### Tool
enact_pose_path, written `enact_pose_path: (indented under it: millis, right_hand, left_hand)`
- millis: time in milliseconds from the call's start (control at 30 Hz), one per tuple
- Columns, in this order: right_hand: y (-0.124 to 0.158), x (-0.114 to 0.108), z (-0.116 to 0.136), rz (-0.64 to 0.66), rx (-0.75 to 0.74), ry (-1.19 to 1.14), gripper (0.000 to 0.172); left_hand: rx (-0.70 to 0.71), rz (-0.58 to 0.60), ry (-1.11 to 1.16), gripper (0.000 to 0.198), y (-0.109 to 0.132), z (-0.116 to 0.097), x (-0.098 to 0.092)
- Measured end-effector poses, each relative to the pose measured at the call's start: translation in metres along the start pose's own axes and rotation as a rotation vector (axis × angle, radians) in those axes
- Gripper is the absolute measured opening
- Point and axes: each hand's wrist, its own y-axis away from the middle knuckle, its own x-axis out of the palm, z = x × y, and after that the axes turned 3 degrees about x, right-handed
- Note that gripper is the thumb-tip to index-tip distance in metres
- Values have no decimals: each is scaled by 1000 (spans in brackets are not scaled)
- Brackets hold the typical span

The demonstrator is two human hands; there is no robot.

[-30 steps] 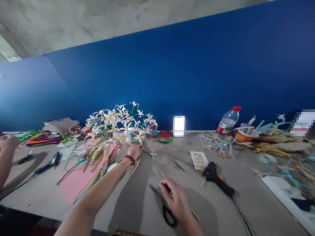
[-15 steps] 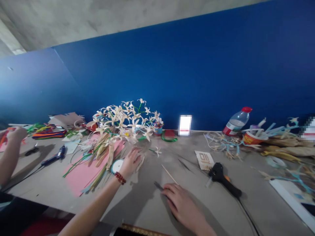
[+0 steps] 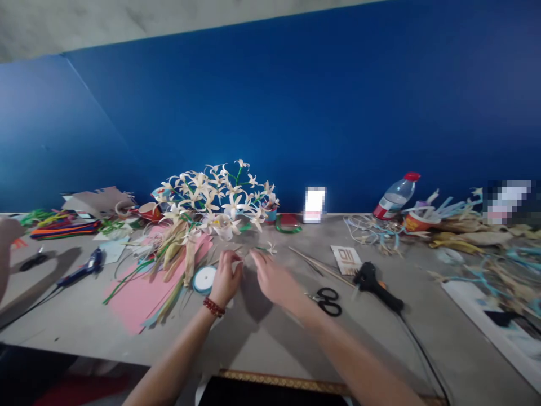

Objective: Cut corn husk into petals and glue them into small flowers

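My left hand [image 3: 228,276], with a red bead bracelet at the wrist, is low over the table with its fingers curled together. Whatever lies in its fingertips is too small to make out. Just to the right my right hand [image 3: 274,279] reaches in, slightly blurred, its fingers stretched out and the tips near the table. A white ribbon spool [image 3: 205,278] with a blue rim lies against the left hand's side. Beyond the fingers lies a single white flower [image 3: 270,248] on a green stem. Black-handled scissors [image 3: 328,301] rest beside my right forearm.
A bunch of white flowers [image 3: 220,194] stands at the back. Pink paper [image 3: 131,299] with dried strips lies left; a black glue gun [image 3: 378,287] with a cord lies right. Farther right are a bottle [image 3: 395,197] and a paper cup [image 3: 418,220]. Another person's arm shows far left.
My right hand has left the scissors and moved up and left beside my left hand. My left hand's fingers have drawn together. The view has shifted slightly.
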Motion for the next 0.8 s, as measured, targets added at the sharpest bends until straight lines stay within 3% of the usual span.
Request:
enact_pose_path:
  millis: [100, 167, 233, 300, 367, 433, 467, 500, 533, 600, 633, 700, 800]
  right_hand:
    - [-38, 32, 7, 51, -3, 15, 58]
    - [-52, 51, 8, 78, -8, 23, 55]
    - [-58, 64, 9, 89, -7, 26, 52]
    - [-59, 71, 7, 92, 2, 19, 50]
    - [-59, 75, 4, 94, 7, -5, 49]
    - [-60, 76, 0, 95, 0, -48, 49]
    - [-61, 76, -3, 91, -2, -75, 48]
    - [-61, 76, -5, 81, -1, -105, 48]
    - [-62, 76, -7, 65, 3, -137, 47]
    - [-63, 74, -11, 15, 20, -204, 44]
    - [-62, 72, -13, -17, 32, -238, 42]
    - [-60, 69, -17, -82, 64, -304, 39]
    - [-53, 63, -22, -165, 119, -399, 37]
  left_hand:
    - [-5, -20, -26, 12, -1, -2, -1]
    - [16, -10, -38, 13, -6, -4, -16]
    - [48, 7, -38, 14, -10, -7, -48]
    - [73, -7, -37, 14, -10, -8, -93]
    - [52, -201, -109, 13, -2, -9, -135]
    - [49, -624, -230, 15, 11, -10, -159]
    - [112, -768, -270, 16, 19, -11, -161]
    - [180, -770, -263, 19, 27, -13, -156]
    - [242, -612, -224, 21, 33, -16, -145]
    - [265, -114, -151, 25, 39, -22, -114]
    - [263, 45, -117, 27, 38, -25, -97]
    - [203, 114, -27, 25, 31, -31, -67]
    - [134, 144, 61, 19, 15, -39, -38]
